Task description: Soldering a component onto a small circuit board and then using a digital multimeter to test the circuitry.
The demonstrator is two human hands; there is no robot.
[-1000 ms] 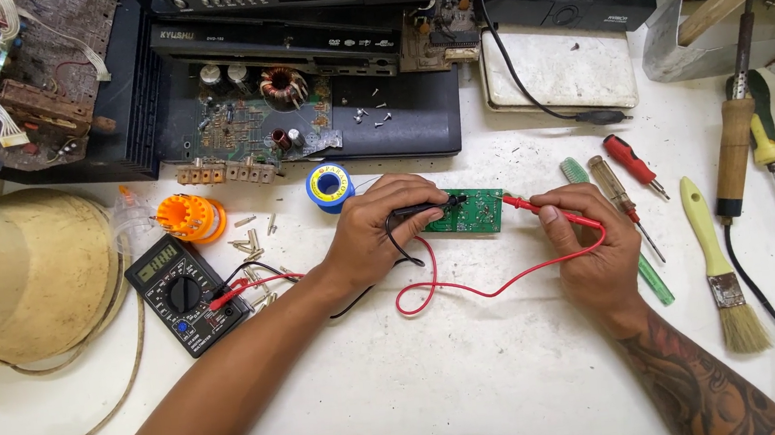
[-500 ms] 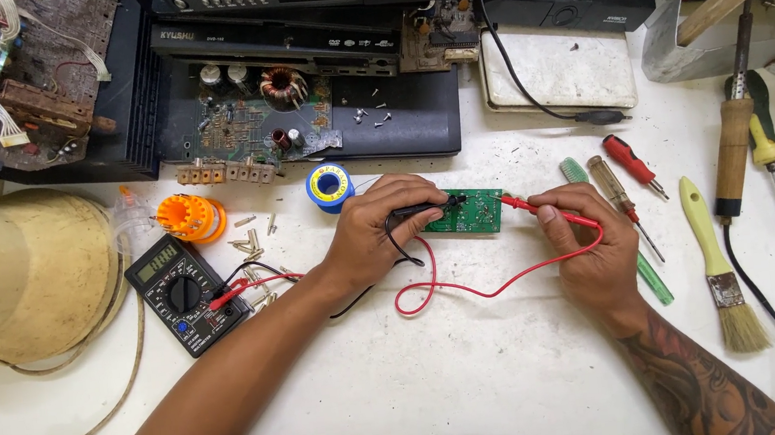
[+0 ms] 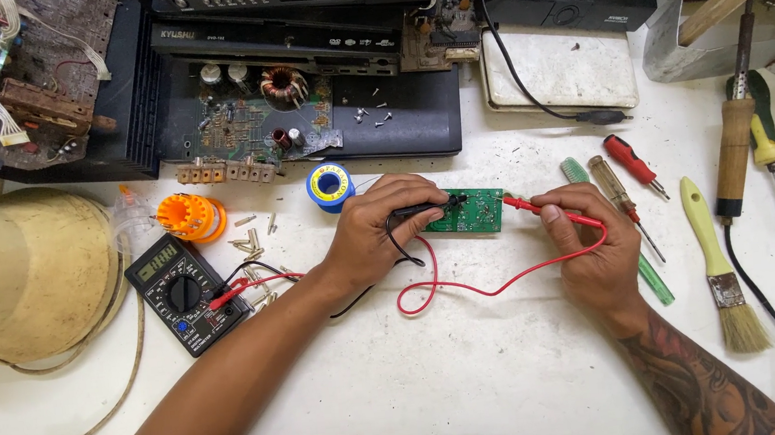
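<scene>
A small green circuit board (image 3: 478, 213) lies on the white table (image 3: 442, 375). My left hand (image 3: 380, 233) grips a black test probe (image 3: 420, 210) whose tip touches the board's left part. My right hand (image 3: 588, 249) holds a red test probe (image 3: 540, 208) with its tip at the board's right edge. Red and black leads (image 3: 472, 287) loop across the table to a black multimeter (image 3: 186, 291) at the left.
Opened electronics and a bare circuit board (image 3: 247, 117) line the back. A solder spool (image 3: 330, 186), an orange reel (image 3: 191, 217) and loose screws sit near the meter. Screwdrivers (image 3: 631, 163), a brush (image 3: 724, 268) and a soldering iron (image 3: 734, 138) lie right. A yellowish drum (image 3: 15, 276) stands left.
</scene>
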